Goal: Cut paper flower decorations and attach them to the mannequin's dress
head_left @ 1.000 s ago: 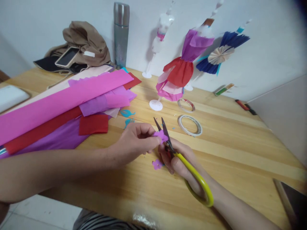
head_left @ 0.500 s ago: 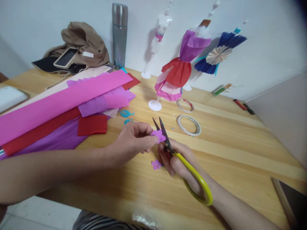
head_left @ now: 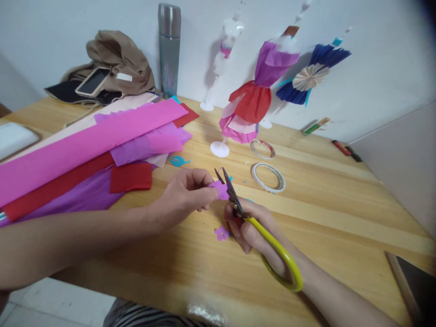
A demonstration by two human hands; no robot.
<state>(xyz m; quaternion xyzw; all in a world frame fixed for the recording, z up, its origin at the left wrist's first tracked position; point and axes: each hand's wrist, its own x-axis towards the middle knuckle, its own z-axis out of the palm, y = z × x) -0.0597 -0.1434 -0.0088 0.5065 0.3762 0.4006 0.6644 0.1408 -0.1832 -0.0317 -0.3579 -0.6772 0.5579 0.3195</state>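
Between the thumb and fingers of my left hand [head_left: 185,193] is a small purple paper flower [head_left: 220,190]. My right hand [head_left: 250,227] grips yellow-handled scissors [head_left: 272,240], their dark blades slightly apart and pointing away from me. The blades are right at the flower's right edge; whether they touch it I cannot tell. A second purple paper flower [head_left: 221,233] with a small centre hole lies on the table just below my hands. Beyond my left hand rests a blue paper leaf [head_left: 179,161].
Stacked crepe paper [head_left: 98,136] covers the left side. Two tape rolls [head_left: 268,177] lie beyond my right hand. Behind them stand a mannequin in a paper dress [head_left: 254,102], other dressed stands and a grey thermos [head_left: 169,54]. A dark tablet-like object [head_left: 413,281] is at right.
My left hand has drawn the flower slightly left and up. The scissor blades have come a little closer together, tips shifted slightly left.
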